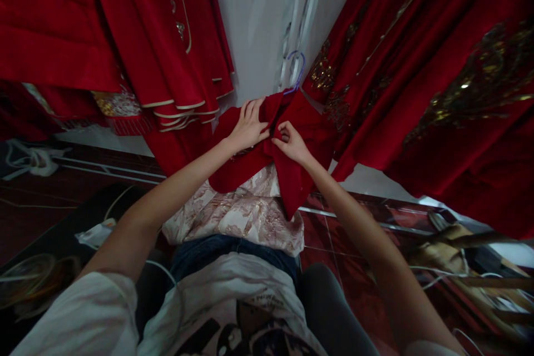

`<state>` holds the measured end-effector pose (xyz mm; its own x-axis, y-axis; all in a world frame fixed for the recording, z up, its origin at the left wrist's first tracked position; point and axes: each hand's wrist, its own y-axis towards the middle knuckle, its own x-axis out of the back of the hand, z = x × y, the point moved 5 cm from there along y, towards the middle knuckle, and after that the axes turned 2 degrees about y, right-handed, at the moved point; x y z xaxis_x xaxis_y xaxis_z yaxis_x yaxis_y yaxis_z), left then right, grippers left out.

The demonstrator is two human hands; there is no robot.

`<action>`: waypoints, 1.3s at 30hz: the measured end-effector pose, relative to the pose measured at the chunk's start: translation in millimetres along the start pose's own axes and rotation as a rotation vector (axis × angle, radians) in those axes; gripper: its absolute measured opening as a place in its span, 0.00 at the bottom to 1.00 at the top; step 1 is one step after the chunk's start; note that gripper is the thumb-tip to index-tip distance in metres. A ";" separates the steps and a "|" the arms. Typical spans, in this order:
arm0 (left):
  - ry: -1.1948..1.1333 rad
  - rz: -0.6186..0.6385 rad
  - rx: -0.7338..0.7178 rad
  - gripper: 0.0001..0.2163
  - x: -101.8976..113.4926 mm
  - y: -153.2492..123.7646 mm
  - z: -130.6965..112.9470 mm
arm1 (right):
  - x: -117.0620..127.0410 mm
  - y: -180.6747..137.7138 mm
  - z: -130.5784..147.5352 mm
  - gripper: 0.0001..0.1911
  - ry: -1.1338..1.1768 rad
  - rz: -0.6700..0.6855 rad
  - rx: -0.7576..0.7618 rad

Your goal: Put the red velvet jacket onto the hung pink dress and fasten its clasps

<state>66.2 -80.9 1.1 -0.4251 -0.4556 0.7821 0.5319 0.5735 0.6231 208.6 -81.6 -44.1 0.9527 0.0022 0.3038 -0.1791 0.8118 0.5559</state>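
A dark red garment hangs in front of me on a purple hanger. My left hand lies on its upper front with fingers pressed on the cloth, gripping a fold. Touching it at the garment's middle, my right hand pinches the red fabric with curled fingers. A pale pink and gold embroidered skirt part hangs below the red cloth, against my jeans.
Red robes with cream trim hang at the left, and red gowns with gold embroidery at the right. A white wall is behind. Cables and wooden pieces lie on the dark red tiled floor.
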 end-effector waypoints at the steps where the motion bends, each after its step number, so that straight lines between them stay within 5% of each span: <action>1: -0.006 0.000 -0.011 0.10 4.5 -2.9 -1.8 | -2.4 -0.4 0.5 0.13 -0.005 0.007 0.002; 7: -0.076 -0.057 0.086 0.11 21.5 -15.9 2.5 | -4.7 -5.0 12.2 0.16 0.082 -0.037 -0.054; 15: -0.263 0.076 0.211 0.08 -23.8 -39.3 -9.5 | -12.1 -9.4 9.3 0.15 0.111 -0.114 -0.014; 23: -0.792 -0.242 0.456 0.09 -35.2 -62.0 -1.1 | -4.1 -35.0 15.3 0.16 0.203 -0.046 -0.102; 30: -0.529 -0.168 0.345 0.07 -16.3 -62.5 -23.3 | -8.2 -41.3 16.7 0.21 0.187 -0.075 -0.037; 39: -0.422 -0.065 0.247 0.09 -4.0 -47.9 -27.3 | 2.7 -41.3 32.2 0.14 -0.052 -0.209 0.071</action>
<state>62.4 -125.1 -31.8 -0.7386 -0.2091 0.6409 0.3264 0.7209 0.6114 210.8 -133.9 -41.3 0.9573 -0.1936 0.2146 0.0026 0.7481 0.6636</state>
